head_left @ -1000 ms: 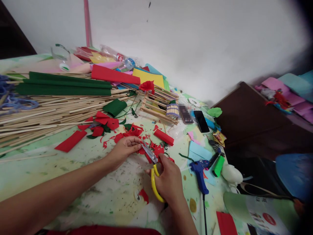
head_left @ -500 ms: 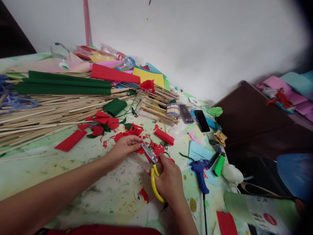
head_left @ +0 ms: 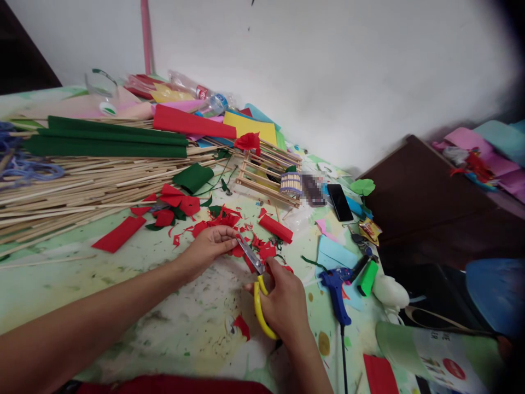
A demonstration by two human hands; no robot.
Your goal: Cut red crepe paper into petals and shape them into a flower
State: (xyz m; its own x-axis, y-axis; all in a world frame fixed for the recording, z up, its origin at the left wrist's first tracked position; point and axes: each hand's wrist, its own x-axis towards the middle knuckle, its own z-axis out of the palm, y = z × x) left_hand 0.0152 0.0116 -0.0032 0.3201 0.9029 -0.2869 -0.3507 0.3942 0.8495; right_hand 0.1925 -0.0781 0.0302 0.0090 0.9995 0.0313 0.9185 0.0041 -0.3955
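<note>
My right hand is closed on the yellow handles of a pair of scissors, whose blades point up and left. The blade tips reach the fingertips of my left hand, which are pinched together; what they hold is too small to make out. Red paper scraps lie behind and between the hands. A rolled red piece rests beyond the scissors, and a small red scrap lies left of the yellow handles.
Thin wooden sticks with folded green paper cover the left. A stick frame stands at the back. To the right are a phone, a blue glue gun, a green lighter-like object and a large green bottle.
</note>
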